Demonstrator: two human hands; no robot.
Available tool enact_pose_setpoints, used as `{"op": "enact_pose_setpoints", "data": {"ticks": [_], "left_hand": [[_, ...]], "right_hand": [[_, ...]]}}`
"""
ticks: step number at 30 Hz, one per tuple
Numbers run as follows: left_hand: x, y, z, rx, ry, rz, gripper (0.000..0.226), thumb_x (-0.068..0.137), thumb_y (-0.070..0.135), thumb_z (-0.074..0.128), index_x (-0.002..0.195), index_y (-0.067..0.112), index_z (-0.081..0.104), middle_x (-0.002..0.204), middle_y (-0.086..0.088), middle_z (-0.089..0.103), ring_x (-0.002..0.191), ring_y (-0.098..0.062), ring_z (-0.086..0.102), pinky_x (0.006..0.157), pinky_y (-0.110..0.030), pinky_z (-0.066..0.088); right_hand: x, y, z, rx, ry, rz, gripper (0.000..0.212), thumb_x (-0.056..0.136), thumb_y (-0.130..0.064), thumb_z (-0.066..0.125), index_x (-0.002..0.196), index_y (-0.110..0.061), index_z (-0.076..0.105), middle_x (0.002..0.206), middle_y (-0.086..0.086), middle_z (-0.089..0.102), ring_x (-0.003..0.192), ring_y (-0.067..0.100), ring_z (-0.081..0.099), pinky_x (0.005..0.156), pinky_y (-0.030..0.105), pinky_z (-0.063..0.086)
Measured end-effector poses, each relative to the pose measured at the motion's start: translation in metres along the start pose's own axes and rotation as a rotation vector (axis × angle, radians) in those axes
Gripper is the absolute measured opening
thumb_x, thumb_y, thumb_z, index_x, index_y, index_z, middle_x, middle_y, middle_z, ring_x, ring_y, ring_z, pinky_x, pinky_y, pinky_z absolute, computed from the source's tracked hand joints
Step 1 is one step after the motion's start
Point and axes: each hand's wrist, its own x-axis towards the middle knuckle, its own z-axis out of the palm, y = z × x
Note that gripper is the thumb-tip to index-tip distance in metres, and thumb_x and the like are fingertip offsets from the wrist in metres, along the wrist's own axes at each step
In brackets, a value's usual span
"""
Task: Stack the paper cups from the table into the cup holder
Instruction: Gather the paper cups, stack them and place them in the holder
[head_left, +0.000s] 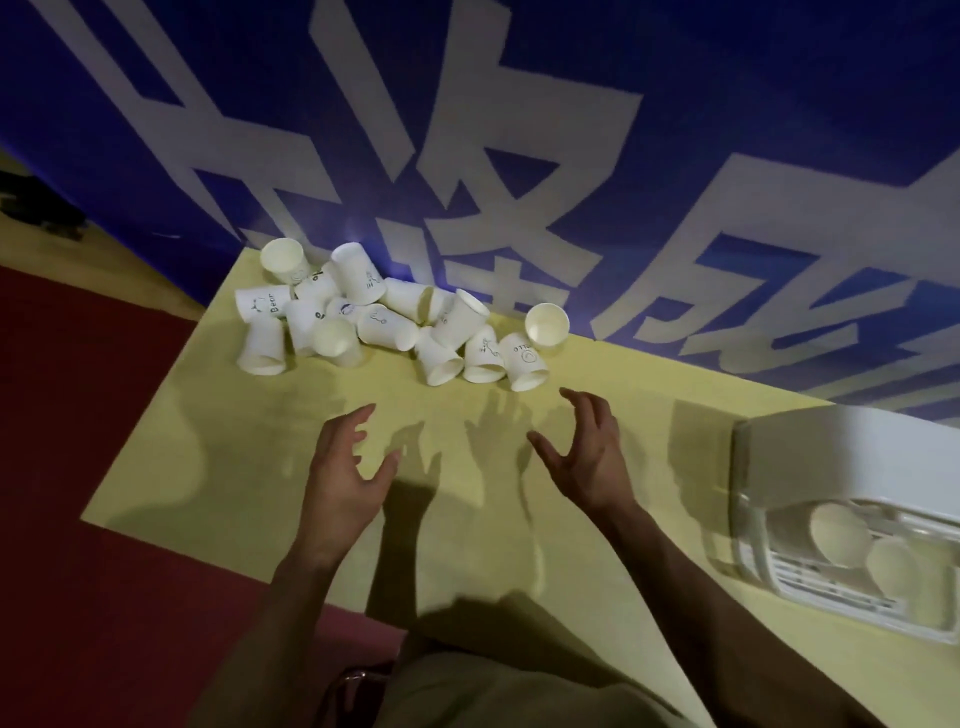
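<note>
Cups (395, 317) are being left heaped at the table's (208, 467) far edge, against the blue wall (675, 156); roughly sixteen, exact count blocked by overlap. Left hand (340, 470) and right hand (587, 457) are being held just short of the heap, fingers spread, nothing grasped. Bare tabletop is lying between hands and heap. Holder (841, 514) is sitting right of the heap, at the table's right end, two cups showing inside.

A yellow surface (322, 499) carries a jumbled heap of white cups (374, 317) along its far edge, near the far left corner, and a white holder (810, 467) at its right edge.
</note>
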Motion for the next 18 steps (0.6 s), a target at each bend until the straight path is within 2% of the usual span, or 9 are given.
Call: {"op": "enact_pose_setpoints", "data": {"ticks": [5,8,11,15,18], "left_hand": [[0.032,-0.013,-0.009,0.034,-0.138,0.020,0.069,0.084,0.019,0.082,0.145,0.027,0.050,0.135,0.011,0.042,0.120,-0.012,0.054,0.100,-0.039,0.053],[0.052,-0.017,-0.002,0.048,-0.205,0.027,0.069,0.084,0.021,0.081,0.144,0.031,0.049,0.138,0.011,0.039,0.126,-0.015,0.051,0.105,-0.043,0.050],[0.072,-0.018,0.009,0.061,-0.264,0.021,0.068,0.085,0.025,0.078,0.145,0.033,0.048,0.143,0.011,0.034,0.133,-0.015,0.046,0.108,-0.041,0.046],[0.097,-0.013,0.023,0.086,-0.313,0.030,0.064,0.088,0.025,0.076,0.145,0.029,0.048,0.146,0.007,0.030,0.130,-0.014,0.046,0.107,-0.036,0.044],[0.115,-0.013,0.035,0.112,-0.346,0.043,0.062,0.089,0.023,0.075,0.145,0.024,0.049,0.147,0.004,0.030,0.126,-0.016,0.049,0.106,-0.039,0.047]], "right_hand": [[0.046,-0.002,0.048,-0.009,0.043,0.170,0.079,0.085,-0.035,0.085,0.142,0.004,0.047,0.133,0.024,0.054,0.118,0.044,0.053,0.101,0.051,0.045],[0.067,0.000,0.069,0.006,0.048,0.274,0.083,0.084,-0.037,0.085,0.143,0.007,0.046,0.130,0.028,0.055,0.117,0.048,0.053,0.101,0.052,0.044],[0.084,0.005,0.087,0.024,0.087,0.338,0.081,0.085,-0.040,0.083,0.139,0.009,0.047,0.125,0.030,0.057,0.113,0.051,0.055,0.098,0.052,0.044],[0.101,0.005,0.099,0.085,0.079,0.423,0.083,0.084,-0.040,0.084,0.142,0.005,0.045,0.131,0.029,0.055,0.119,0.050,0.052,0.104,0.050,0.040],[0.110,0.006,0.106,0.096,0.066,0.464,0.080,0.086,-0.040,0.082,0.141,0.005,0.045,0.129,0.029,0.056,0.116,0.052,0.053,0.102,0.050,0.039]]}}
